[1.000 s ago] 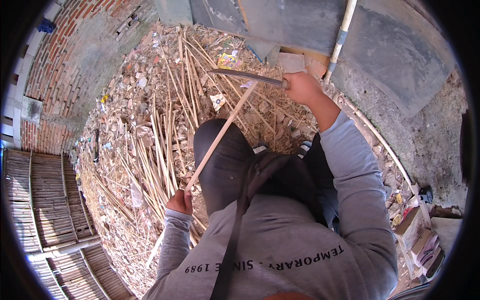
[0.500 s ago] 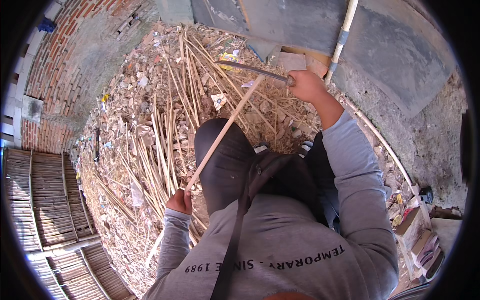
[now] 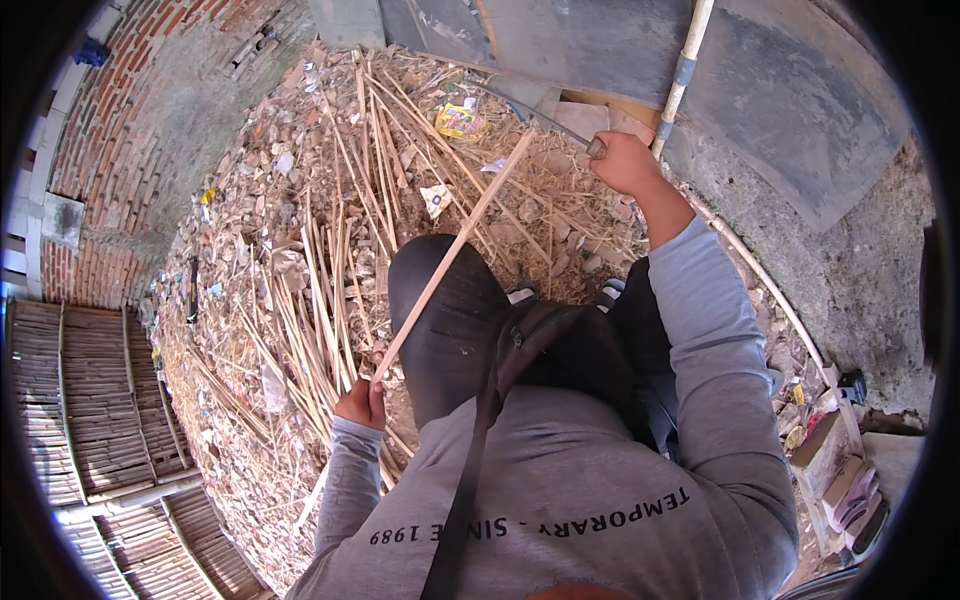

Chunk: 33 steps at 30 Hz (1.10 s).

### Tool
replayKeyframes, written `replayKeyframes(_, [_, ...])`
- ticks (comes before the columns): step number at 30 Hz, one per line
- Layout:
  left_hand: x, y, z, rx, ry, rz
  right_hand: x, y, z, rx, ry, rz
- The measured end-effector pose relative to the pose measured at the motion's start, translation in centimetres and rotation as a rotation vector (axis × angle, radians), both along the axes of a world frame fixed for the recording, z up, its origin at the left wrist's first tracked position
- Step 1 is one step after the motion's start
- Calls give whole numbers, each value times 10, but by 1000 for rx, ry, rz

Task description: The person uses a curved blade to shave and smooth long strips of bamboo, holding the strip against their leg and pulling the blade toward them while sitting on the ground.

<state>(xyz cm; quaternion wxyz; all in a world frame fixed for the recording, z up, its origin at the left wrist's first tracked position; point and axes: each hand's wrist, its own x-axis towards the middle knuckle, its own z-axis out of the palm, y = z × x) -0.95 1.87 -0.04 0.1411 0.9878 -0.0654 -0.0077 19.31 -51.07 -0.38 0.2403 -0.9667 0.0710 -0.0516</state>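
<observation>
Brick wall (image 3: 120, 150): curved, red and grey, far left.

Concrete slab (image 3: 800, 110): grey, far right, with a pale pipe (image 3: 683, 70) standing against it.

Bamboo slat panels (image 3: 90, 420): stacked, near left.

Litter heap (image 3: 300, 230): dry shavings, scraps and many loose bamboo strips (image 3: 320, 300), spread across the ground from far centre to near left.

Person's raised knee (image 3: 450, 320): dark trousers, centre; grey sleeves enter from the lower edge.

Bamboo strip (image 3: 450, 255): long, pale, slanting from near left up to far right, lying across the knee.

Blade (image 3: 530, 112): long, thin, dark, stretching left from the right hand above the far tip of the held strip; contact cannot be told.

Right hand (image 3: 625, 162): far right, fingers wrapped tight round the blade's handle.

Left hand (image 3: 362, 405): near left, fingers curled closed on the near end of the strip.

Small boxes (image 3: 835, 470): near right edge.
</observation>
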Motion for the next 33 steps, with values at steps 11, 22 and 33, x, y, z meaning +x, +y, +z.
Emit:
replayKeyframes(11, [1,-8,-2,-55,27,-36,-5,18,20,117,31,181])
replayKeyframes(22, [-2,1,0,-38,-41,-51,1,5,10,629,174,-41])
replayKeyframes(33, [-5,4,4,-2,-64,-76,-7,26,29,1316,128,-11])
